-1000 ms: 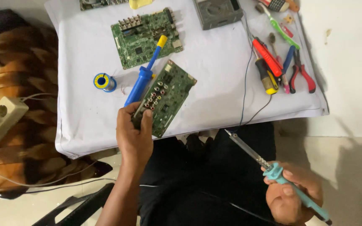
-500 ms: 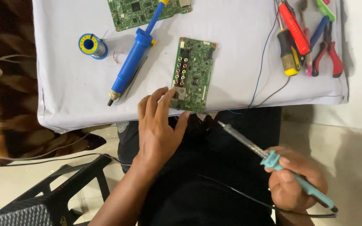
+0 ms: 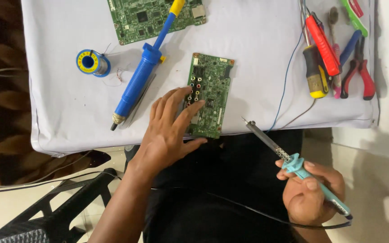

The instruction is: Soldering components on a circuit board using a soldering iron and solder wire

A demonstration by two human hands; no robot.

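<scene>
A round yellow label faces the blue solder spool [image 3: 92, 62].

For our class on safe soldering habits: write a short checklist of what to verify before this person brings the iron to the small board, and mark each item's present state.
1. Small circuit board lies flat on the white cloth: ok.
2. Left hand steadies the board: ok.
3. Right hand grips the soldering iron by its handle: ok.
4. Iron tip is off the board: ok.
5. Tip is hot: cannot tell.
6. Blue desoldering pump lies beside the board: ok.
</scene>
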